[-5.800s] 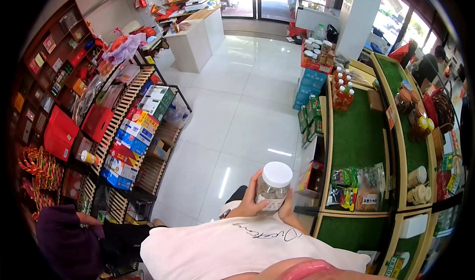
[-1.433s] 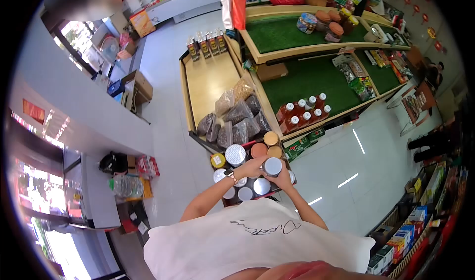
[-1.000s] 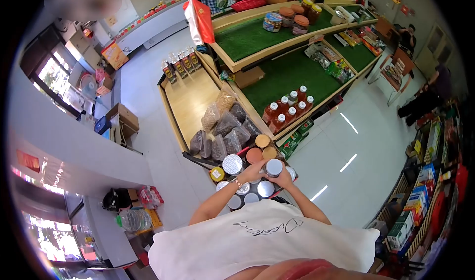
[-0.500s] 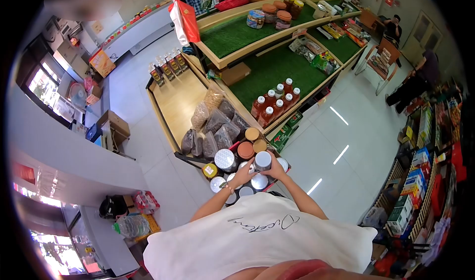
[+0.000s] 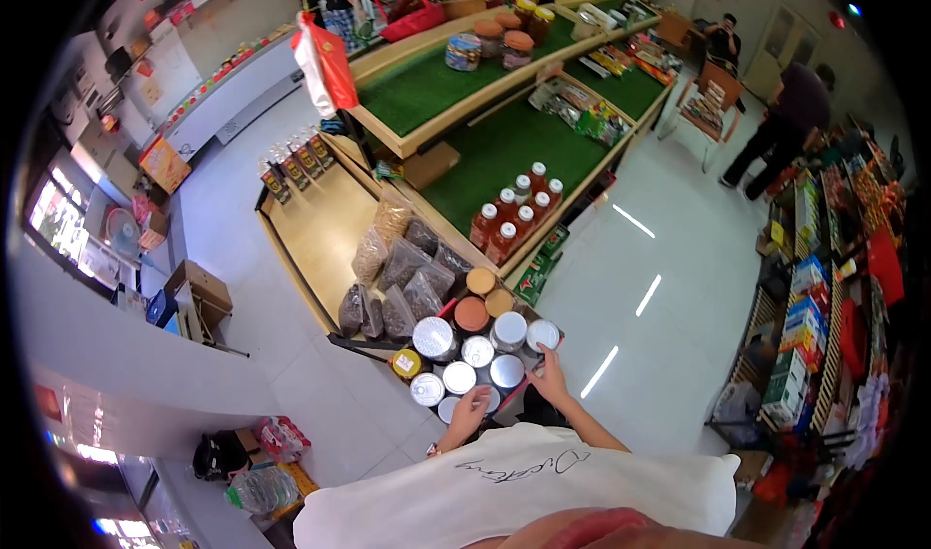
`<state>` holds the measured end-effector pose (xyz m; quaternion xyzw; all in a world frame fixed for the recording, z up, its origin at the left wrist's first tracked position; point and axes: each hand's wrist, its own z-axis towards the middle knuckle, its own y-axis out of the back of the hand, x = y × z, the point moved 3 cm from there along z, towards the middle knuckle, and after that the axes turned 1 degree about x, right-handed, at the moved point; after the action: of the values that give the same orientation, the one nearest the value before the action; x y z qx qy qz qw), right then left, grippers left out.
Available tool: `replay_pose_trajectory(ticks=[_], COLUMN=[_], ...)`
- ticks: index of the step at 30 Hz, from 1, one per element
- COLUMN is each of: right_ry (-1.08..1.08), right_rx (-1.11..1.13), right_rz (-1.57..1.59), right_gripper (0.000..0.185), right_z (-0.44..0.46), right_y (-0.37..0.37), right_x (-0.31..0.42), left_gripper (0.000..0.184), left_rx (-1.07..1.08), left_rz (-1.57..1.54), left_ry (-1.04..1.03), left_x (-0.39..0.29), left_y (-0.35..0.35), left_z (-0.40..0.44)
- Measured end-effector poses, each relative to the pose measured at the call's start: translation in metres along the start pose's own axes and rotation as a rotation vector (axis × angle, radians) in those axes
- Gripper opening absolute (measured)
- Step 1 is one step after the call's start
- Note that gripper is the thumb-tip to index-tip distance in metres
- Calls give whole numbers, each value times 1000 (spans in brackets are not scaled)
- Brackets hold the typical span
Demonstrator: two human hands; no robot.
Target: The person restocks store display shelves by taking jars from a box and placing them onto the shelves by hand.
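Observation:
A cluster of lidded jars stands in a box at the near end of the display stand. My right hand (image 5: pixel 550 376) reaches the near side of a silver-lidded jar (image 5: pixel 543 335) at the box's right corner, its fingertips at the edge and thumb apart. Left of that jar stands another white-lidded jar (image 5: pixel 509 331), with no hand on it. My left hand (image 5: pixel 471 411) is beside the near jars, fingers loosely stretched and holding nothing. A large white-lidded jar (image 5: pixel 433 338), an orange-lidded jar (image 5: pixel 472 314) and a yellow-lidded jar (image 5: pixel 406 363) are farther left.
Clear bags of dried goods (image 5: pixel 400 263) lie behind the jars. Red bottles (image 5: pixel 514 214) stand on the green-lined shelf (image 5: pixel 465 190). Stocked shelves (image 5: pixel 805 306) line the right side. Two people are at the far right; one person (image 5: pixel 790 113) is bending over.
Both hands have let go of the white-lidded jar, which now sits among the others. My left hand has drawn back toward me; my right has moved to the corner jar.

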<state>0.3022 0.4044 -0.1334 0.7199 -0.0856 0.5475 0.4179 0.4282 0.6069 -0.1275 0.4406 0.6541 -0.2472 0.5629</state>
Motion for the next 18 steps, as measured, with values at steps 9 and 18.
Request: replay_pose_trajectory(ticks=[9, 18], right_ry=[-215, -163], right_rx=[105, -31], right_rz=[603, 523], right_gripper=[38, 38], right_z=[-69, -82], right_y=[43, 160], right_x=[27, 12], left_gripper=[27, 22], left_rx=[504, 630], left_rz=[153, 183], left_ry=[-62, -141], left_x=[-75, -147], left_y=[-69, -177], left_z=[23, 59])
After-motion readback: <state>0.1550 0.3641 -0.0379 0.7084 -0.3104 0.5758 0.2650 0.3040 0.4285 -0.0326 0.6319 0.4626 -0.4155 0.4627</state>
